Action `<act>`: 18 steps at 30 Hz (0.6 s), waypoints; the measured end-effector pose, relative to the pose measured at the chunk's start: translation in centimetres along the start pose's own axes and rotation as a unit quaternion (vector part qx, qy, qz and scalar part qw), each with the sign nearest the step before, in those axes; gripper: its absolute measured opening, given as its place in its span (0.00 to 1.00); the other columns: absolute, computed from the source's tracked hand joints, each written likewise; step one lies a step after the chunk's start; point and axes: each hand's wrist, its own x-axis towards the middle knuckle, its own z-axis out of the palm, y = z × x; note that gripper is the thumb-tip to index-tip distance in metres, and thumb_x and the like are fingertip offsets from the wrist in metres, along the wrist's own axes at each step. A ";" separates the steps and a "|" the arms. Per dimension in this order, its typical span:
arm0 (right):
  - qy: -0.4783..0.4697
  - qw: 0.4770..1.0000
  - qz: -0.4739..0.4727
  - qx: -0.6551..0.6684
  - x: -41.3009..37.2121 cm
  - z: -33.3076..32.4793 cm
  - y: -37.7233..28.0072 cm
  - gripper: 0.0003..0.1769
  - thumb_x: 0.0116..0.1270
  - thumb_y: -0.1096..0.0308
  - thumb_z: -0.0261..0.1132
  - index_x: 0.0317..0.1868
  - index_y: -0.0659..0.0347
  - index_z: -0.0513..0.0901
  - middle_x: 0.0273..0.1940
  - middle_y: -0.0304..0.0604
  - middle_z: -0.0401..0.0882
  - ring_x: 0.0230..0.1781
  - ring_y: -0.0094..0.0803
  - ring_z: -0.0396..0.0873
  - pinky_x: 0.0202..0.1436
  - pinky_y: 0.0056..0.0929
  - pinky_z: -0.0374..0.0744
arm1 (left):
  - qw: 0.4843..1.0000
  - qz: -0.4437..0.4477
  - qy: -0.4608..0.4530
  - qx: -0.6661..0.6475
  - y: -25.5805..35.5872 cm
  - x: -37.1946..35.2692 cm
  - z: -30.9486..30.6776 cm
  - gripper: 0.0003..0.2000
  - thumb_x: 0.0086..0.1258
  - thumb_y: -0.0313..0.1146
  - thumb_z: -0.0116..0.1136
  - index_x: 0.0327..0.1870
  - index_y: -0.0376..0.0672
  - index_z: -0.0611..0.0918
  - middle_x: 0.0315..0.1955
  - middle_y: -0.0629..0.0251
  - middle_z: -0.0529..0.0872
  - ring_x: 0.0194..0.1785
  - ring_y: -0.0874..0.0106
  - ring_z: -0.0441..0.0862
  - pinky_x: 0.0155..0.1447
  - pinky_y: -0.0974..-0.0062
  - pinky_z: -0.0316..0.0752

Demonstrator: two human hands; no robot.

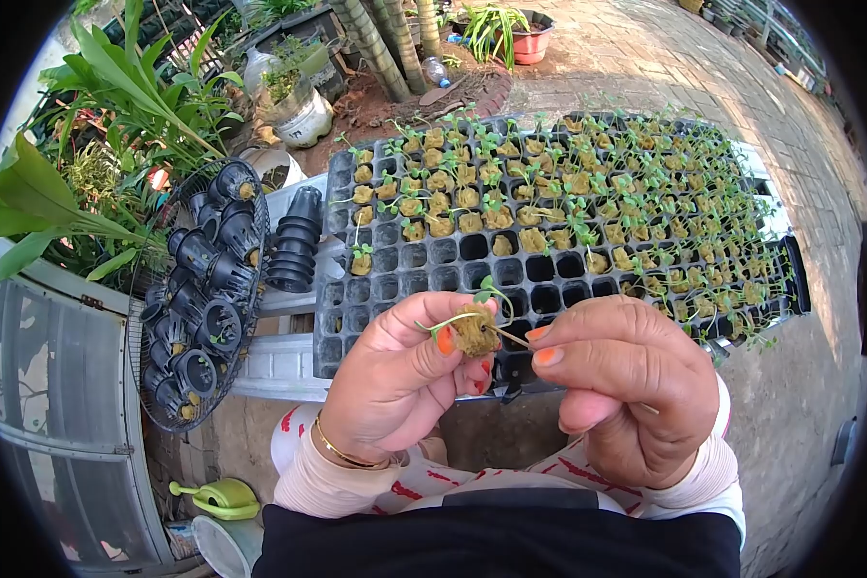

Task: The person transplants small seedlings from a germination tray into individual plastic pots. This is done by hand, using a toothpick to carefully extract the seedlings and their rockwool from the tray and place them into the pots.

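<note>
While near the tray (pixel 356 308), seedling plug (pixel 475 332) between left hand (pixel 395 385) and right hand (pixel 626 385).

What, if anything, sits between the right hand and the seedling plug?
Only a thin stick, pinched in the right hand, with its tip at the seedling plug. The left hand pinches the plug directly, above the tray. Nothing else intervenes.

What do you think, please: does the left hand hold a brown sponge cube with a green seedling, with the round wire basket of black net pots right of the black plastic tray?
No: the head view shows the round wire basket left of the tray; the left hand does hold the cube.
</note>
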 end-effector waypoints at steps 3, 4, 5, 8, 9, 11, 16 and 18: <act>-0.001 1.000 -0.001 -0.002 0.0 0.0 0.0 0.17 0.62 0.54 0.62 0.38 0.62 0.80 0.35 0.46 0.81 0.35 0.36 0.80 0.37 0.29 0.77 | 1.000 0.000 0.000 0.004 0.0 0.0 -0.1 0.16 0.66 0.30 0.57 0.54 0.35 0.74 0.39 0.61 0.82 0.37 0.73 0.79 0.43 0.77 0.76; 0.001 1.000 -0.005 -0.007 0.0 0.0 0.1 0.17 0.62 0.54 0.62 0.38 0.62 0.80 0.35 0.46 0.81 0.35 0.36 0.80 0.37 0.29 0.77 | 1.000 -0.004 -0.015 0.011 0.1 0.0 -0.2 0.16 0.66 0.30 0.58 0.53 0.35 0.75 0.39 0.61 0.82 0.38 0.73 0.79 0.43 0.77 0.76; 0.001 1.000 -0.006 -0.008 0.0 0.1 0.1 0.17 0.62 0.54 0.62 0.38 0.62 0.80 0.35 0.46 0.81 0.35 0.36 0.80 0.37 0.29 0.77 | 1.000 -0.004 -0.016 0.011 0.1 0.1 -0.1 0.16 0.66 0.30 0.58 0.53 0.35 0.75 0.39 0.61 0.82 0.38 0.73 0.79 0.43 0.77 0.76; 0.007 1.000 -0.004 -0.003 0.0 0.2 0.2 0.17 0.62 0.54 0.62 0.38 0.62 0.80 0.34 0.46 0.81 0.34 0.36 0.80 0.36 0.28 0.77 | 1.000 -0.004 -0.020 0.009 0.1 0.1 -0.1 0.16 0.66 0.30 0.58 0.53 0.36 0.75 0.39 0.62 0.82 0.38 0.73 0.79 0.43 0.77 0.76; 0.009 1.000 0.004 0.007 0.0 0.2 0.2 0.17 0.62 0.54 0.62 0.37 0.62 0.80 0.34 0.46 0.81 0.34 0.36 0.80 0.36 0.28 0.77 | 1.000 -0.002 -0.021 0.012 0.0 0.1 -0.1 0.16 0.66 0.30 0.58 0.53 0.36 0.75 0.39 0.62 0.82 0.38 0.74 0.79 0.44 0.77 0.76; 0.011 1.000 0.011 0.018 0.1 0.1 0.1 0.17 0.62 0.54 0.62 0.37 0.62 0.80 0.33 0.45 0.81 0.33 0.35 0.81 0.35 0.28 0.78 | 1.000 0.001 -0.021 0.015 0.0 0.1 -0.1 0.16 0.66 0.30 0.58 0.53 0.36 0.75 0.39 0.62 0.82 0.38 0.74 0.79 0.44 0.77 0.76; 0.018 1.000 -0.003 0.005 0.2 0.0 0.3 0.17 0.61 0.54 0.62 0.36 0.62 0.79 0.32 0.45 0.80 0.32 0.35 0.81 0.34 0.28 0.78 | 1.000 -0.017 -0.016 0.009 0.2 0.1 -0.1 0.16 0.65 0.30 0.58 0.53 0.35 0.75 0.39 0.61 0.82 0.39 0.74 0.79 0.44 0.77 0.76; 0.017 1.000 -0.003 0.005 0.2 0.0 0.3 0.17 0.61 0.54 0.62 0.37 0.62 0.80 0.32 0.45 0.80 0.32 0.35 0.81 0.34 0.28 0.78 | 1.000 -0.009 -0.014 0.014 0.1 0.0 -0.1 0.16 0.65 0.30 0.58 0.53 0.35 0.75 0.39 0.61 0.82 0.39 0.74 0.79 0.44 0.76 0.76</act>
